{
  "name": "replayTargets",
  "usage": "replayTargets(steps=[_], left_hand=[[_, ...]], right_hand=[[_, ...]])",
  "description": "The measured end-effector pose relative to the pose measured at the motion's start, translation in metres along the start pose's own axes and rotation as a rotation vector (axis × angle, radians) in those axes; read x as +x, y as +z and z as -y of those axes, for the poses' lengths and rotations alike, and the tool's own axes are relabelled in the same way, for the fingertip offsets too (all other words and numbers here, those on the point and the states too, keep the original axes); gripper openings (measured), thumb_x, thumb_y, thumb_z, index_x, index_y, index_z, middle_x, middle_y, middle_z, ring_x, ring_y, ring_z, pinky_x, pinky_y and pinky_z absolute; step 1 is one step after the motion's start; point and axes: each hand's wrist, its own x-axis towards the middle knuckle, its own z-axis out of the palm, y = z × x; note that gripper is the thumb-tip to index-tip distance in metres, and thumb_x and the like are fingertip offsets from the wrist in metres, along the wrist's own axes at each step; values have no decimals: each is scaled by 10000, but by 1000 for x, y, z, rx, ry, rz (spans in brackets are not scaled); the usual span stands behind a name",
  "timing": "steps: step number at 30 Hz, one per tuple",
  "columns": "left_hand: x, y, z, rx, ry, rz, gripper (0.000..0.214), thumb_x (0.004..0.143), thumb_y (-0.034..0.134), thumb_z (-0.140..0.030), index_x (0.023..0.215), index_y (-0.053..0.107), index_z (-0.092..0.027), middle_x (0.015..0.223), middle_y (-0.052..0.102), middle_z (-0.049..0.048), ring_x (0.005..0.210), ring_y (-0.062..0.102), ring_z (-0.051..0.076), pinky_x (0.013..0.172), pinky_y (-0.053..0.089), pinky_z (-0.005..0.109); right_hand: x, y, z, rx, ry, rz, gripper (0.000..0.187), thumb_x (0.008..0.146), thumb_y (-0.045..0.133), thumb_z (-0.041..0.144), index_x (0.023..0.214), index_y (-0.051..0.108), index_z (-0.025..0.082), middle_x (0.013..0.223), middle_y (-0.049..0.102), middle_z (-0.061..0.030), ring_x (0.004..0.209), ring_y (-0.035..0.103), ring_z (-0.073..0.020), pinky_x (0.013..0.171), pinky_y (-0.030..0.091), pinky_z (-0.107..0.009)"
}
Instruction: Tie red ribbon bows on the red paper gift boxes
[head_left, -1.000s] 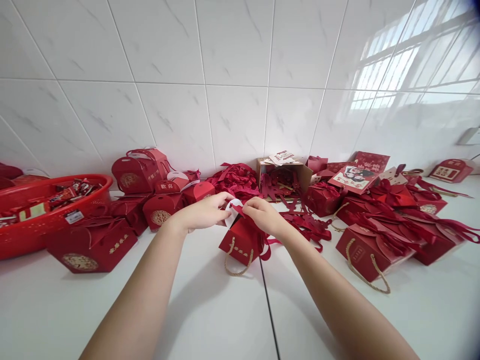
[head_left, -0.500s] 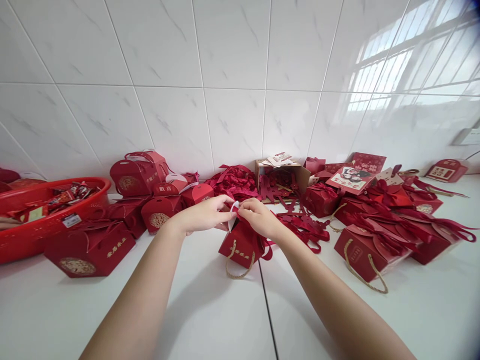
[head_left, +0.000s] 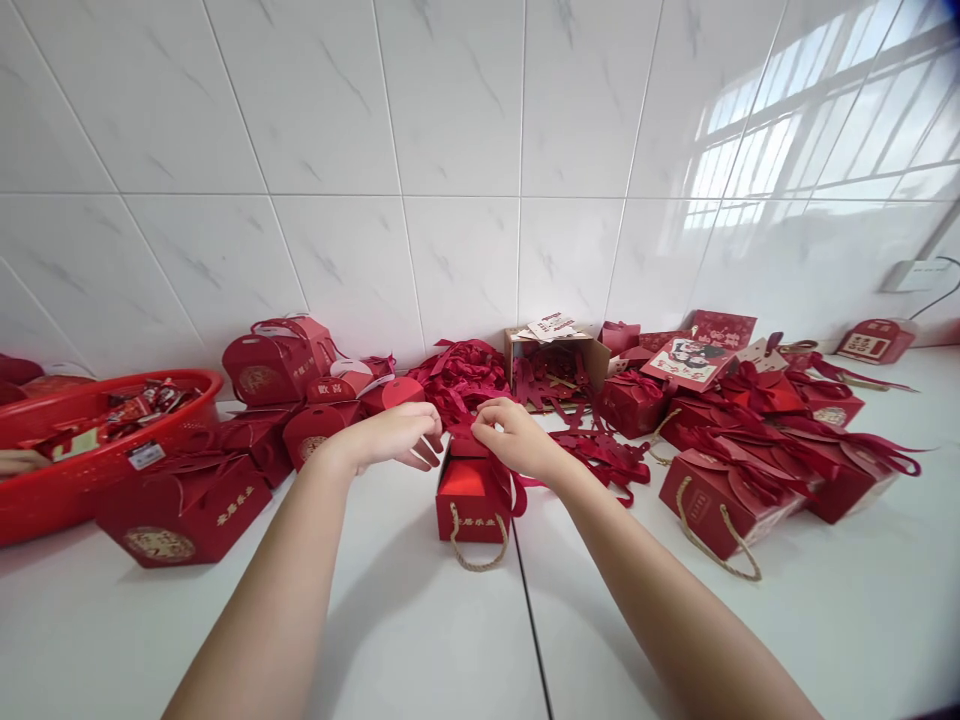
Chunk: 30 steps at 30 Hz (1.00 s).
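Note:
A small red gift box (head_left: pixel 472 508) with gold lettering and a twisted rope handle (head_left: pixel 480 562) stands upright in front of me, its bright red front panel facing up. My right hand (head_left: pixel 517 438) is at the top of the box, fingers curled onto its upper flap beside a dark red ribbon (head_left: pixel 519 492). Just what the fingertips pinch is partly hidden. To the left of the box hangs my left hand (head_left: pixel 396 436), fingers loosely bent and apart, holding nothing.
At left are a red plastic basin (head_left: pixel 161 410) of wrapped sweets and several red boxes (head_left: pixel 202 510). Ribbons (head_left: pixel 461 375) and a cardboard carton (head_left: pixel 596 362) lie along the tiled wall. Finished-looking ribboned boxes (head_left: pixel 731 490) and printed cards (head_left: pixel 690 360) crowd the right.
My left hand has let go of the box's pale-sided flap and moved left. The box now sits more upright and squarely facing me, while my right hand stays at its top.

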Motion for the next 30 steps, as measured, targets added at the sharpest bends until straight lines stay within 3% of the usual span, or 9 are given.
replayTargets(steps=[6, 10, 13, 18, 30], left_hand=[[-6, -8, 4, 44, -73, -60, 263, 704, 597, -410, 839, 555, -188, 881, 679, 87, 825, 685, 264, 635, 532, 313], [-12, -3, 1, 189, -56, 93, 419, 642, 703, -477, 895, 587, -164, 914, 677, 110, 830, 680, 267, 586, 519, 281], [-12, 0, 1, 240, -41, 162, 421, 649, 713, -464, 906, 559, -168, 860, 684, 84, 760, 686, 239, 588, 519, 282], [-9, -1, 3, 190, 8, 114, 353, 668, 693, -439, 829, 515, -180, 834, 678, 44, 725, 684, 199, 630, 523, 277], [-11, 0, 1, 207, 2, 118, 492, 678, 692, -466, 1033, 515, -175, 835, 690, 51, 741, 678, 206, 656, 519, 298]], right_hand=[[-1, 6, 4, 23, 0, 18, 261, 749, 476, 176, 490, 443, 185, 811, 603, -39, 961, 519, -210, 811, 376, -299], [-1, 3, 7, 37, 29, -28, 293, 744, 450, 193, 462, 372, 190, 757, 594, -37, 905, 540, -193, 745, 382, -267], [-1, -1, 6, 39, 61, -70, 276, 745, 438, 221, 473, 407, 190, 779, 601, -47, 866, 550, -188, 706, 386, -263], [-1, 0, 3, 25, 67, -20, 276, 716, 485, 203, 445, 433, 184, 752, 607, -41, 843, 559, -187, 707, 389, -257], [-1, 15, 4, -49, 68, 19, 227, 800, 524, 229, 611, 640, 183, 903, 642, -52, 957, 540, -205, 812, 383, -288]])
